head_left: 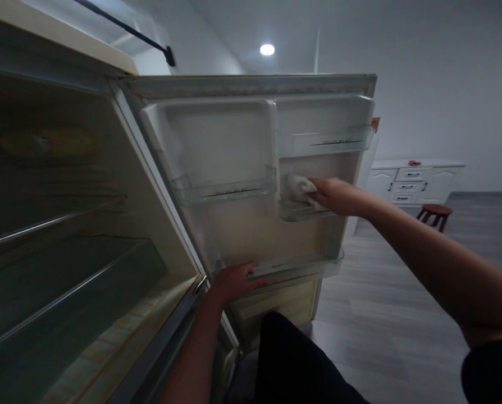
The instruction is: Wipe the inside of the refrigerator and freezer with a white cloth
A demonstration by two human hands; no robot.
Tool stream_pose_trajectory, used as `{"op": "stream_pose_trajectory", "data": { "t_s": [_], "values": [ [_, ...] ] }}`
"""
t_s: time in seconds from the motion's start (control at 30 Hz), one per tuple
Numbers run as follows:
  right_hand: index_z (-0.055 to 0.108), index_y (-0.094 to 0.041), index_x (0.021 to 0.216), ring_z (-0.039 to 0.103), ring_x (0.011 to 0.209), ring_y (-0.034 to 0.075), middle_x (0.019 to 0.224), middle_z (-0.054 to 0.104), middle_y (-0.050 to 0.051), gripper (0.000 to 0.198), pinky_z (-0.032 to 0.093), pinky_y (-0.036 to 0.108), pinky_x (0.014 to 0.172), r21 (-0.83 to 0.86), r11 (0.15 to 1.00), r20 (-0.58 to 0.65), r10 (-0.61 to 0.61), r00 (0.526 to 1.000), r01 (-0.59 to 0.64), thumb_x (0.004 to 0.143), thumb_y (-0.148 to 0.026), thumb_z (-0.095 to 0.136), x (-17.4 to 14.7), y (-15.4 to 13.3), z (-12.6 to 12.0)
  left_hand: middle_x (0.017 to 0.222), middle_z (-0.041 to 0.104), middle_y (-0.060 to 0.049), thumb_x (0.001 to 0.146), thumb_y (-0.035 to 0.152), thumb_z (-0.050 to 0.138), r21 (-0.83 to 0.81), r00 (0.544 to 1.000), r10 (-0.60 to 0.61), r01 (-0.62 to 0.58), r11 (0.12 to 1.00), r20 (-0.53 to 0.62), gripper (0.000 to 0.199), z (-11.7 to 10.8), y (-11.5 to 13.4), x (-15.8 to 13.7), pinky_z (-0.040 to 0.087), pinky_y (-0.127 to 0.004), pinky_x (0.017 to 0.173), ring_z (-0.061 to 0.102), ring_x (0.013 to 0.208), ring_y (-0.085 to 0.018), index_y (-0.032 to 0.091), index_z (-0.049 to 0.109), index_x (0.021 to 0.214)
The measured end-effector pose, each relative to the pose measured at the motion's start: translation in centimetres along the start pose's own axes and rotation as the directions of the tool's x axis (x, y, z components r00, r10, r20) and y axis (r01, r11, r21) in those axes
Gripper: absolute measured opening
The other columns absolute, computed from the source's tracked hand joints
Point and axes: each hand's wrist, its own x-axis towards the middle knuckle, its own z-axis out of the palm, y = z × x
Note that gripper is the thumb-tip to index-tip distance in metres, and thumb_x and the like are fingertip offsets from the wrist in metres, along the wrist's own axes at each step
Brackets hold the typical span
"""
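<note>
A white cloth (298, 188) is pressed by the right hand (333, 196) against the inner wall of the open fridge door (251, 230), just above a small clear door shelf (301, 211) on the door's right half. The lowest door shelf (295, 268) is gripped at its left end by the left hand (233, 279), with the thumb laid along the shelf's front rim. To the left, the bare wire shelves of the fridge interior (65, 247) are seen, while a white cabinet (415, 179) and a red-brown stool (434, 213) are seen across the grey wooden floor (386, 303).
</note>
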Motion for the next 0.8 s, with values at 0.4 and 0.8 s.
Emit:
{"op": "stream_pose_trajectory", "data": {
  "t_s": [0.4, 0.8],
  "values": [
    [0.064, -0.018, 0.132, 0.054, 0.138, 0.033, 0.151, 0.057, 0.017, 0.039, 0.046, 0.049, 0.113, -0.070, 0.955, -0.544, -0.280, 0.791, 0.290, 0.102, -0.038, 0.048, -4.1, -3.5, 4.0, 0.134, 0.076, -0.008, 0.083, 0.083, 0.060, 0.006, 1.000, -0.018, 0.018, 1.000, 0.002, 0.087, -0.2, 0.3, -0.4, 0.052, -0.039, 0.101, 0.071, 0.123, -0.032, 0.028, 0.060, 0.150],
    [0.063, -0.023, 0.146, 0.036, 0.158, 0.029, 0.167, 0.043, 0.009, 0.043, 0.023, 0.059, 0.132, -0.301, 0.898, -0.487, -0.435, 0.758, 0.322, 0.105, -0.022, 0.049, -3.8, -4.6, 10.4, 0.137, 0.074, -0.006, 0.086, 0.082, 0.057, -0.011, 1.000, -0.019, 0.019, 1.000, 0.003, 0.083, -0.2, 0.2, -0.2, 0.051, -0.036, 0.097, 0.072, 0.115, -0.030, 0.029, 0.062, 0.149]
  ]
}}
